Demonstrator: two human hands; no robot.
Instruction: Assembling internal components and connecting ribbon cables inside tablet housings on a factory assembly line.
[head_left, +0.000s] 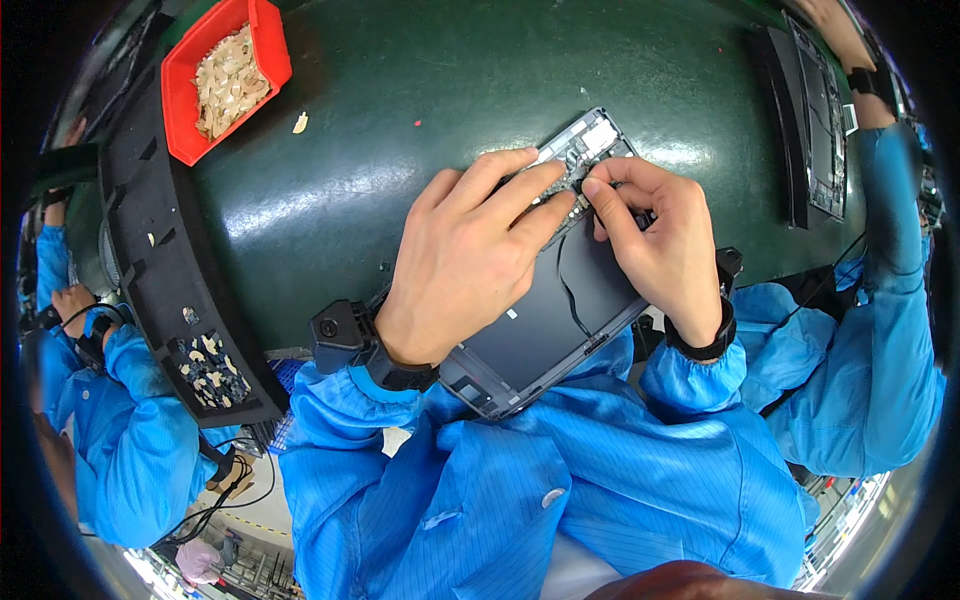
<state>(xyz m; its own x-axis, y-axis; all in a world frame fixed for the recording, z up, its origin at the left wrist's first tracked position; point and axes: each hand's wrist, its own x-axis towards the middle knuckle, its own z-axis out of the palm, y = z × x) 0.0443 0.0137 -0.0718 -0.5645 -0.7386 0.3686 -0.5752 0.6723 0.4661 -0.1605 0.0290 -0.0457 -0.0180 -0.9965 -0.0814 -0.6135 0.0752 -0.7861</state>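
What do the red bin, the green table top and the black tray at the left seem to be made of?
Red bin: probably moulded plastic, with smooth, even colour and thin walls. Green table top: likely a rubbery or vinyl mat, since it is glossy with soft glare. Black tray: looks like foam, matt with cut-out pockets.

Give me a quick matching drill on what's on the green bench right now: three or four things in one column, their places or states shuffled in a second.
Things:
1. red plastic bin
2. flat dark open tablet-like device
3. black foam tray
4. small pale scrap

Places or states:
A. lies loose on the green mat, just right of the bin
B. far left corner, full of pale small parts
C. along the left edge, small bits in its near pocket
D. under both hands, at the near edge

Pairs: 1-B, 2-D, 3-C, 4-A
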